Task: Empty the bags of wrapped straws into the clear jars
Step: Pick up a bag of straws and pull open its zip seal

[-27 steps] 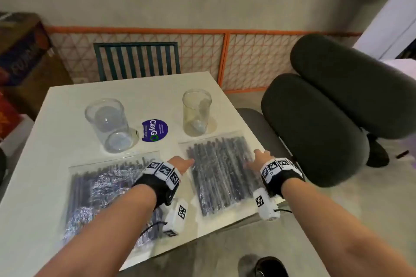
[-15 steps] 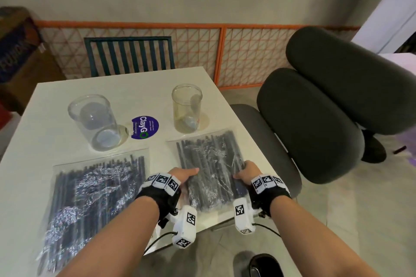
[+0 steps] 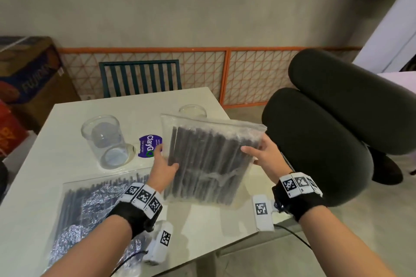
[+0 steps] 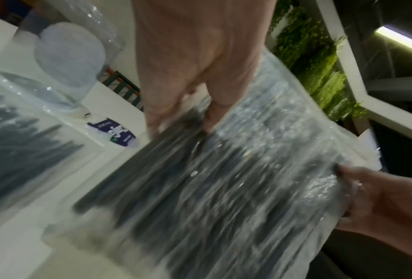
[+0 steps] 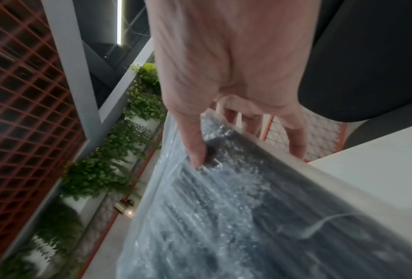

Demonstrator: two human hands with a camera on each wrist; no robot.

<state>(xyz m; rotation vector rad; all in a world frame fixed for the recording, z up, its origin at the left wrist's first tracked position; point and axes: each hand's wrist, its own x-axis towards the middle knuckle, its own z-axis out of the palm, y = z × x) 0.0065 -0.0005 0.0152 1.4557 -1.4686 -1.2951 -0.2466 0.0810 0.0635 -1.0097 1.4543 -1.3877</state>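
Left hand (image 3: 162, 167) and right hand (image 3: 262, 158) pinch the bag of straws (image 3: 209, 164) by its sides, lifted off the table; next, open its top edge, beyond both grips, over a jar (image 3: 105, 141)

**Left wrist view: bag of straws held at both sides**

The left hand (image 4: 195, 62) gripped the near edge of a clear bag of dark wrapped straws (image 4: 223, 188), thumb on top. The right hand (image 4: 386, 203) held the bag's opposite side. The picture was blurred. A second bag of straws (image 4: 16, 143) lay flat on the white tabletop (image 4: 119, 98), beside a clear jar (image 4: 68, 54) and a purple sticker (image 4: 114, 132).
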